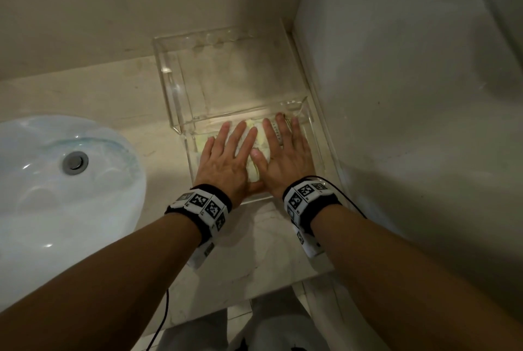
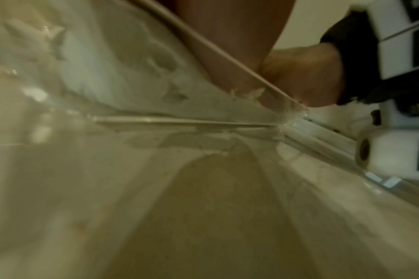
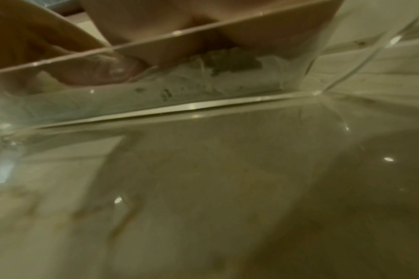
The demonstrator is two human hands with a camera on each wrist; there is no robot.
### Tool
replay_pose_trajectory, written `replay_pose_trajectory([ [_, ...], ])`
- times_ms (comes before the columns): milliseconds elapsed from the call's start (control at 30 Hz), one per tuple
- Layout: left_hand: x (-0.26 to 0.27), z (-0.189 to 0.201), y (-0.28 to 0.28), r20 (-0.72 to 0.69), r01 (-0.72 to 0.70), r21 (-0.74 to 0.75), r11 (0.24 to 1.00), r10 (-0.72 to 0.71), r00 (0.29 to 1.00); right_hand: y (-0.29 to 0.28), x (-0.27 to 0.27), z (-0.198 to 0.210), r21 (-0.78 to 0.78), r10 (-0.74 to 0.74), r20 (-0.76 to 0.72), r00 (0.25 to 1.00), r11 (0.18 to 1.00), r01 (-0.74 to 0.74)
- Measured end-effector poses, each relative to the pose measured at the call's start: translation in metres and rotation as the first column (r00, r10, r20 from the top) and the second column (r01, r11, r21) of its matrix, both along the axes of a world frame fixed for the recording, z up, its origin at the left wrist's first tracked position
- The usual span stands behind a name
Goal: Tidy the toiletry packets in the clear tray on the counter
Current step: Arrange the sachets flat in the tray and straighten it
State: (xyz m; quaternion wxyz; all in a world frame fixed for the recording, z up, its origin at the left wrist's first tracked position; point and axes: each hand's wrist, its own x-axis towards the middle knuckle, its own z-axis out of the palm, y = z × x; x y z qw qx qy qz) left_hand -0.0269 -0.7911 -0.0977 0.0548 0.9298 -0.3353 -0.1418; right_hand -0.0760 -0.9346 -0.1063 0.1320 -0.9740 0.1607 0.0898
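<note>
A clear acrylic tray (image 1: 169,87) stands on the counter against the right wall. Its near compartment holds pale white and yellowish toiletry packets (image 1: 252,135). Both hands lie flat on the packets, fingers straight and spread. My left hand (image 1: 226,155) covers the left half, my right hand (image 1: 283,149) the right half, thumbs almost meeting. Most packets are hidden under the palms. In the left wrist view the white packets (image 2: 113,75) show through the tray wall (image 2: 179,120). In the right wrist view a thumb (image 3: 103,71) presses on crumpled packets (image 3: 203,85) behind the tray's front wall (image 3: 203,107).
A white basin (image 1: 56,195) with a metal drain (image 1: 75,163) sits left of the tray. The tray's far compartment (image 1: 240,73) looks bare. A wall (image 1: 410,96) rises right beside the tray. The counter's front edge (image 1: 254,288) lies below my wrists.
</note>
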Motion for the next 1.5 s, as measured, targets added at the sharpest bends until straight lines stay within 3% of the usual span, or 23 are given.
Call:
replay_pose_trajectory([
  [233, -0.002, 0.001, 0.001, -0.023, -0.006, -0.010, 1.000, 0.005, 1.000, 0.000, 0.000, 0.001, 0.010, -0.005, -0.008, 1.000, 1.000, 0.005],
  [400, 0.000, 0.007, 0.005, -0.103, -0.027, -0.105, 0.994, 0.016, 0.995, -0.005, -0.001, 0.010, 0.117, -0.001, -0.031, 1.000, 0.993, 0.004],
  [533, 0.003, 0.021, 0.015, -0.199, -0.091, -0.306, 0.948, 0.030, 0.980, -0.010, -0.013, 0.024, 0.188, -0.115, 0.174, 0.978, 0.979, 0.082],
  [633, 0.001, 0.031, 0.027, -0.235, -0.246, -0.442, 0.862, 0.154, 0.960, -0.017, -0.027, 0.032, 0.180, -0.292, 0.303, 0.907, 0.952, 0.246],
  [733, -0.004, 0.036, 0.042, -0.295, -0.462, -0.537, 0.706, 0.356, 0.887, -0.024, -0.040, 0.035, 0.138, -0.369, 0.286, 0.885, 0.929, 0.343],
  [867, -0.006, 0.032, 0.067, -0.344, -0.643, -0.525, 0.558, 0.552, 0.760, -0.029, -0.047, 0.042, 0.168, -0.435, 0.189, 0.880, 0.898, 0.408],
  [1033, -0.004, 0.013, 0.084, -0.587, -0.845, -0.415, 0.336, 0.611, 0.531, -0.035, -0.043, 0.038, 0.227, -0.567, 0.030, 0.823, 0.806, 0.547],
  [1100, -0.007, 0.011, 0.083, -0.612, -0.869, -0.369, 0.331, 0.617, 0.495, -0.037, -0.045, 0.033, 0.251, -0.611, -0.022, 0.791, 0.763, 0.596],
  [1267, -0.020, 0.011, 0.077, -0.606, -0.878, -0.313, 0.362, 0.635, 0.478, -0.032, -0.058, 0.023, 0.297, -0.615, -0.018, 0.788, 0.749, 0.592],
  [1500, -0.026, 0.007, 0.079, -0.663, -0.903, -0.290, 0.317, 0.614, 0.428, -0.034, -0.059, 0.016, 0.385, -0.641, 0.005, 0.768, 0.710, 0.590],
])
